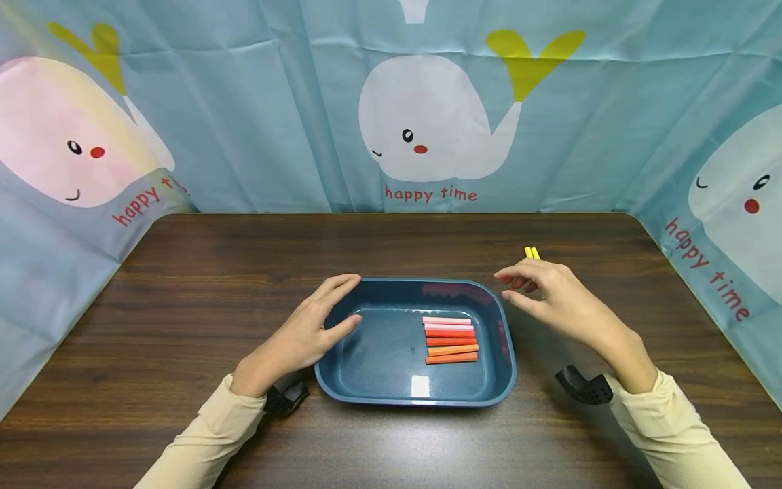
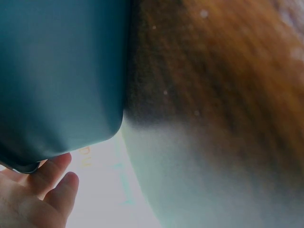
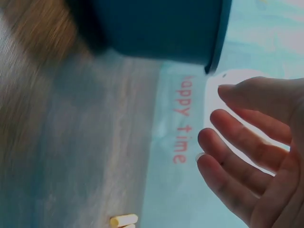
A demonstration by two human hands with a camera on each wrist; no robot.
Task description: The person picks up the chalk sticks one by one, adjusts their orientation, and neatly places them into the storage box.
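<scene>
A dark blue rectangular plastic tray sits on the table. In its right half lie several short round sticks, in a stack of parallel rows: pink sticks, red sticks and orange sticks. At the tray's left rim rests my left hand, fingers nearly straight, thumb reaching over the inside. My right hand hovers just beyond the right rim, fingers loosely bent with nothing between them. Past its knuckles, two yellow sticks lie on the table, partly hidden by that hand in the head view.
The brown wood-grain table runs back to a light blue curtain printed with whales, which also closes off both sides. Each wrist carries a black strap mount, the left mount close to the tray's front-left corner.
</scene>
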